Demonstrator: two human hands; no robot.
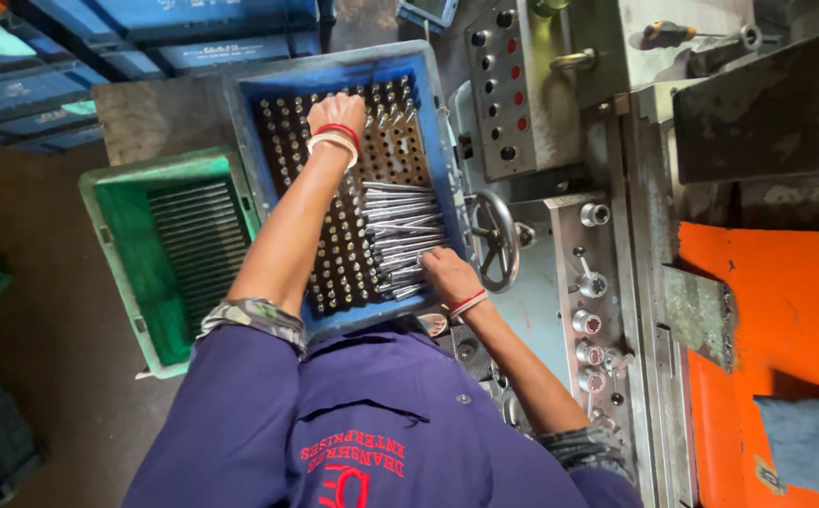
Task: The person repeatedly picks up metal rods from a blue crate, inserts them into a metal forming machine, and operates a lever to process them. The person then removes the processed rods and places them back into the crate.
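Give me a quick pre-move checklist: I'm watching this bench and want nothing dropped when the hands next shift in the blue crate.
1. Left hand placed over the upright rods at the far end of the blue crate: ok.
2. Right hand on the loose rods lying flat: ok.
3. Firm grip on any rod: cannot tell, the fingers are hidden.
4. Loose rods kept inside the crate walls: ok.
5. Green crate beside it, holding more rods: ok.
6. Right arm apart from the machine handwheel: not ok, it is very close.
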